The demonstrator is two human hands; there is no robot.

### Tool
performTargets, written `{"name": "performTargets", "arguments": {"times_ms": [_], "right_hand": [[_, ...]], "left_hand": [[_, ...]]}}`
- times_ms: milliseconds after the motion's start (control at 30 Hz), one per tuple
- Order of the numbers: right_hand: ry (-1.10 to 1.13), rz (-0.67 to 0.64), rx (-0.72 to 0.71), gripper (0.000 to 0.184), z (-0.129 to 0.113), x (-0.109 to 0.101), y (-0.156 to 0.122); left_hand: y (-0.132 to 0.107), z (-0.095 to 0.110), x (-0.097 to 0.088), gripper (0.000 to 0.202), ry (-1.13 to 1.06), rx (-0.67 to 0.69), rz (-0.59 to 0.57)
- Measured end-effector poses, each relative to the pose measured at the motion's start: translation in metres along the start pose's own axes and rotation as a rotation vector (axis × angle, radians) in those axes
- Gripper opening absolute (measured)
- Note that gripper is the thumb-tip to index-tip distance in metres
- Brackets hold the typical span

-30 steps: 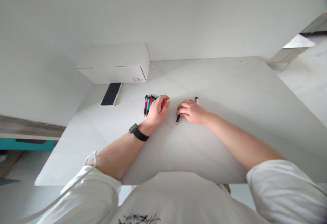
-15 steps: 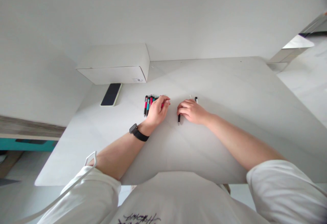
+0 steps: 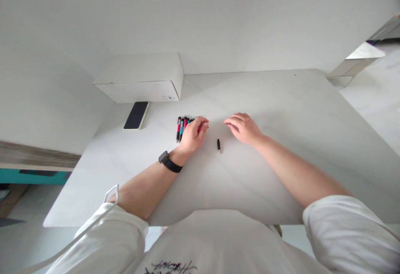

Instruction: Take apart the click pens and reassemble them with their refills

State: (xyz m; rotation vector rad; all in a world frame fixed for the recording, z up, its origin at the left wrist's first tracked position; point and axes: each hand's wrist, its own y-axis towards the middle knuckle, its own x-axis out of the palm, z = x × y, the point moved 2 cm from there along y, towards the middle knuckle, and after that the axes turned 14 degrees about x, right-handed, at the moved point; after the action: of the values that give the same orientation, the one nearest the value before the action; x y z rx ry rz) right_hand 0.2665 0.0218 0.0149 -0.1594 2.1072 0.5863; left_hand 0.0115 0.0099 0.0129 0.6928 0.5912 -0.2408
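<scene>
Pens [image 3: 181, 126] in red and teal lie bunched under your left hand [image 3: 192, 135], its curled fingers pinning them against rolling — your right hand [image 3: 244, 128] rests open, empty, near the short black pen piece [image 3: 218, 145] loose on the table [image 3: 287, 99] between them.

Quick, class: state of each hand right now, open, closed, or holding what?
Left hand: curled over the pens, fingertips touching; whether it grips one cannot be told.
Right hand: open, palm down, nothing seen in it; black piece lies apart.
</scene>
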Motion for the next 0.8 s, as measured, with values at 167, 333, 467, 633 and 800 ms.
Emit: {"name": "performTargets", "arguments": {"times_ms": [167, 333, 467, 633, 800], "right_hand": [[0.062, 0.142, 0.170, 0.024, 0.013, -0.011, 0.004], [-0.025, 0.101, 0.223, 0.023, 0.020, -0.005, 0.004], [-0.127, 0.023, 0.265, 0.024, 0.033, 0.003, 0.004], [-0.201, -0.055, 0.222, 0.025, 0.040, 0.008, 0.005], [-0.253, -0.083, 0.221, 0.024, 0.032, 0.006, 0.003]], "left_hand": [[0.000, 0.000, 0.000, 0.025, -0.016, -0.008, -0.006], [0.001, 0.000, 0.000, 0.024, -0.013, -0.007, -0.012], [0.001, 0.000, 0.000, 0.023, -0.017, -0.005, -0.008], [0.001, 0.001, 0.001, 0.023, -0.014, -0.012, -0.006], [0.000, 0.001, 0.000, 0.022, -0.023, -0.023, -0.004]]}}
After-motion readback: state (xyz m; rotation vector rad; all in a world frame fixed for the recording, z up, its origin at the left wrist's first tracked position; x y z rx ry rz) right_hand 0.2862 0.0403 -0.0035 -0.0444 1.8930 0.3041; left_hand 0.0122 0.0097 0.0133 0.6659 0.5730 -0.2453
